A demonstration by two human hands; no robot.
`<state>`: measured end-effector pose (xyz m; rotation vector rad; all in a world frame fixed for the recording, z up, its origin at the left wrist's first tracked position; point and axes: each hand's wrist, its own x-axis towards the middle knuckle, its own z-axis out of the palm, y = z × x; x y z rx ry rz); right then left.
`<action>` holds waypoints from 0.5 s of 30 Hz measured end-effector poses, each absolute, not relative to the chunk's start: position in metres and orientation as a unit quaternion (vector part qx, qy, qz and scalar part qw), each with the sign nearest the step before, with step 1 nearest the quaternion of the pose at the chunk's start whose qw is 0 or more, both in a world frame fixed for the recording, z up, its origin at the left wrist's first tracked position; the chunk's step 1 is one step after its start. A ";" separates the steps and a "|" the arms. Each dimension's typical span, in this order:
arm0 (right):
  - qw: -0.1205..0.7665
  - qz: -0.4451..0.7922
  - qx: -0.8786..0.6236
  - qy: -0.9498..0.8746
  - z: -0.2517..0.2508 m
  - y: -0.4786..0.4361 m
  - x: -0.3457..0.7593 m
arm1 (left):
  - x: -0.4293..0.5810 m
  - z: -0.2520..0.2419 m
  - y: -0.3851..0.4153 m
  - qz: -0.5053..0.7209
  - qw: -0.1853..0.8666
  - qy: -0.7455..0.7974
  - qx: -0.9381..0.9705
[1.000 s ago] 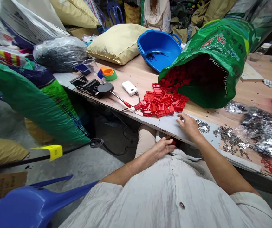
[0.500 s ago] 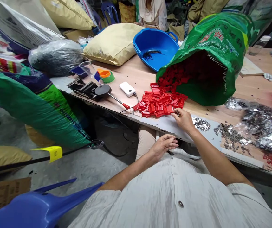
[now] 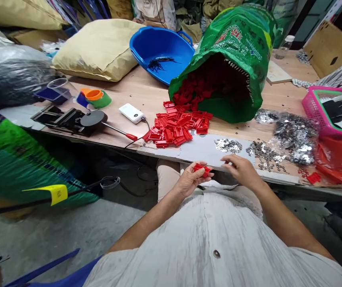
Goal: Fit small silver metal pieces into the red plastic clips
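Note:
My left hand [image 3: 191,181] is closed on a small red plastic part [image 3: 202,169], held just below the table's front edge over my lap. My right hand [image 3: 240,169] rests at that edge, fingers curled and pinched; whatever they hold is too small to make out. A heap of red plastic parts [image 3: 177,127] lies on the table beyond my hands, spilling from a tipped green sack [image 3: 233,44]. Small shiny metal pieces [image 3: 227,145] lie on a grey sheet [image 3: 201,149] just past my right hand.
A blue basin [image 3: 159,50] and a tan pillow-like bag [image 3: 99,48] sit at the back. A black hand press [image 3: 75,119] with a red-tipped lever, a white power bank [image 3: 132,113], tape rolls [image 3: 95,97] lie left. More metal pieces [image 3: 296,137] and a pink basket [image 3: 332,109] are right.
My right hand drew back from the red heap to the table edge. My left hand rose from my lap and now shows a red part. The view swung right.

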<state>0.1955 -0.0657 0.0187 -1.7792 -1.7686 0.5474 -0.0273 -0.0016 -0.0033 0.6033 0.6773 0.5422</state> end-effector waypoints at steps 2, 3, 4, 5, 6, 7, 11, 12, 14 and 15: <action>0.263 0.131 -0.748 -0.595 0.015 -0.073 0.226 | -0.026 -0.001 -0.002 0.260 0.859 0.329 0.294; 0.246 0.092 -0.779 -0.569 0.013 -0.076 0.241 | -0.025 0.001 -0.002 0.263 0.856 0.330 0.298; 0.220 0.059 -0.808 -0.544 0.011 -0.078 0.254 | -0.024 0.002 -0.002 0.266 0.854 0.329 0.302; 0.192 0.042 -0.830 -0.523 0.009 -0.080 0.265 | -0.022 0.003 -0.002 0.268 0.852 0.327 0.308; 0.175 0.029 -0.842 -0.509 0.007 -0.081 0.273 | -0.021 0.005 -0.003 0.270 0.850 0.324 0.315; 0.159 0.021 -0.849 -0.504 0.005 -0.081 0.279 | -0.019 0.006 -0.003 0.271 0.848 0.322 0.323; 0.125 0.013 -0.853 -0.506 -0.002 -0.076 0.285 | -0.015 0.009 -0.007 0.280 0.831 0.330 0.349; 0.122 0.014 -0.855 -0.504 -0.003 -0.075 0.285 | -0.015 0.009 -0.007 0.284 0.827 0.334 0.352; 0.120 0.013 -0.858 -0.500 -0.005 -0.073 0.284 | -0.015 0.008 -0.007 0.290 0.822 0.339 0.354; 0.122 0.012 -0.858 -0.498 -0.005 -0.072 0.285 | -0.016 0.008 -0.007 0.292 0.820 0.340 0.355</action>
